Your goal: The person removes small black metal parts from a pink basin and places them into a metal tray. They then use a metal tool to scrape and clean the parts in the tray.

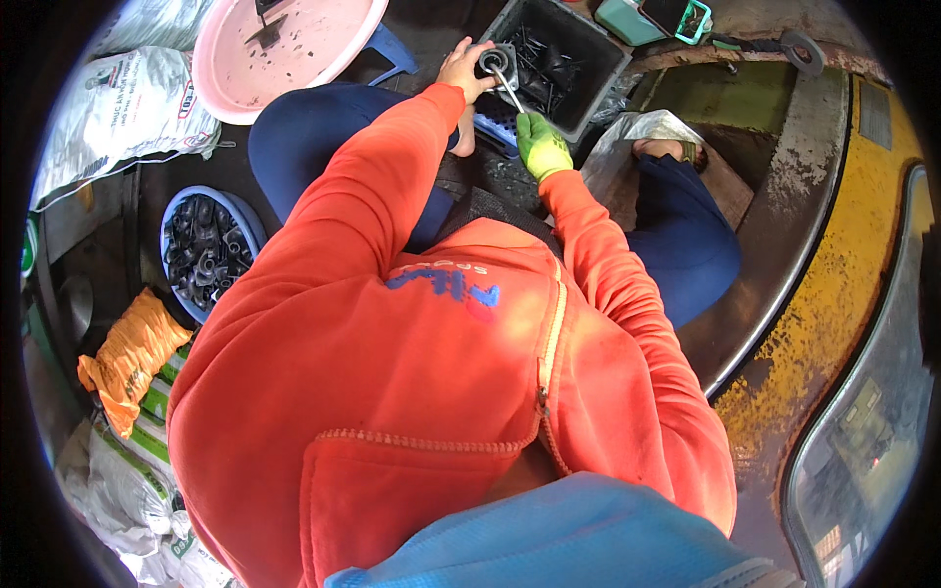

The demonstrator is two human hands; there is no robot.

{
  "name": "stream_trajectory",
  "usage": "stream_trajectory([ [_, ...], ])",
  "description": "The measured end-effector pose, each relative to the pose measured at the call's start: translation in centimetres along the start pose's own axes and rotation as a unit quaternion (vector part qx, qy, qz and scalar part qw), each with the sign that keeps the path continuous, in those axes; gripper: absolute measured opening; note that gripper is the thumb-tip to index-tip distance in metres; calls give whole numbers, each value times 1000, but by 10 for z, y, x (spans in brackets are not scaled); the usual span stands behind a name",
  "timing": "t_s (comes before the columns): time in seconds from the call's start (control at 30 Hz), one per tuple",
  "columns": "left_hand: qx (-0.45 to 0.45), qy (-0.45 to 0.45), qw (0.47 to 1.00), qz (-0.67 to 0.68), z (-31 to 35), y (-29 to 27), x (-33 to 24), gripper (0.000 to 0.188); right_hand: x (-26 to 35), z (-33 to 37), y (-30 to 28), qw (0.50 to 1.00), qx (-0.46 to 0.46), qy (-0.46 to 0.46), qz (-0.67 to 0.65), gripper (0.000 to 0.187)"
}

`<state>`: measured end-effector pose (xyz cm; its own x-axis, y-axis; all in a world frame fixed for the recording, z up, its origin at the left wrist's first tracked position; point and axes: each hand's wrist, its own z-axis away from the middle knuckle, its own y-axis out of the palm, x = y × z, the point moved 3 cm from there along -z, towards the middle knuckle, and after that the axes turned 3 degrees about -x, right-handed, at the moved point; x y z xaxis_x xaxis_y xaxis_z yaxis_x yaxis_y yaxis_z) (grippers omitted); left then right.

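Observation:
My bare left hand (463, 71) reaches to the near left corner of a dark grey crate (600, 83). Its fingers are closed around a small dark part with a round ring-shaped opening (493, 62). In a yellow-green glove, my right hand (542, 145) grips a thin metal rod tool (508, 90). The rod's far end meets the ring-shaped part; whether it goes inside is too small to tell. Loose black parts (544, 69) lie in the crate just beyond both hands.
A pink basin (294, 61) and a blue stool (394, 57) stand to the left. Nearer are a blue tub (250, 218) of black parts, an orange bag (134, 355) and white sacks (132, 113). At right runs a rusty yellow metal body (867, 191). A teal container (627, 22) sits beyond the crate.

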<state>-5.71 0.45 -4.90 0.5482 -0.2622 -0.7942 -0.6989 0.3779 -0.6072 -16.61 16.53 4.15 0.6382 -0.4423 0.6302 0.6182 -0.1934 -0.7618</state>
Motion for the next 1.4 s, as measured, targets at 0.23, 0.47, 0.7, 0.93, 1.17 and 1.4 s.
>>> stream_trajectory([
  [0.23, 2, -7, 1000, 8, 4, -3, -4, 71, 1, -8, -17, 999, -16, -38, 4, 30],
  [0.47, 12, 26, 1000, 5, 3, -1, -5, 73, 10, -6, -25, 996, -38, -80, -11, 32],
  [0.7, 28, 5, 1000, -1, 5, -1, -8, 72, 4, -5, -23, 997, 36, 20, 68, 36],
  [0.93, 38, 26, 999, 5, 7, -2, -10, 74, 8, -9, -29, 989, 50, 15, 139, 35],
  [1.17, 31, 32, 999, -8, 7, -2, -12, 73, 14, -11, -44, 981, 77, 27, 177, 30],
  [1.4, 26, 26, 999, 13, 8, -1, -8, 73, 24, -1, -41, 988, -76, -113, -72, 32],
])
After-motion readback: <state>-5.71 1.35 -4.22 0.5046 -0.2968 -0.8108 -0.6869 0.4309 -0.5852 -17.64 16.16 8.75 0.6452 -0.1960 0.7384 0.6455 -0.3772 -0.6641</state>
